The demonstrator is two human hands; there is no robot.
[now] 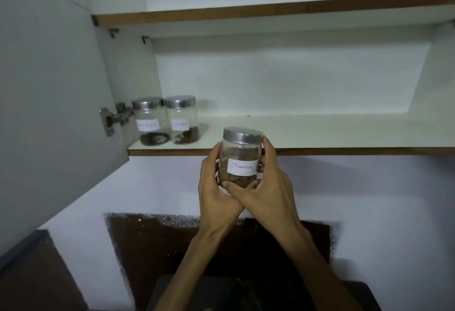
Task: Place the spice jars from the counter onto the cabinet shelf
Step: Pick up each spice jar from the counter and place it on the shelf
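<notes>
A clear glass jar with a metal lid and a white label reading "Cinnamon" [241, 153] is held upright in front of the lower cabinet shelf [320, 136], its lid level with the shelf's front edge. My left hand [216, 187] wraps its left side and bottom. My right hand [270, 185] cups its right side, thumb under the base. Two more labelled jars stand at the shelf's far left: a black pepper jar [150, 121] and a cloves jar [182, 118], side by side and touching.
The open cabinet door [49, 113] hangs at the left on a metal hinge [114, 118]. An upper shelf [270, 13] runs above. Below the cabinet is a white wall with a dark patch [152, 249]. The counter is mostly out of view.
</notes>
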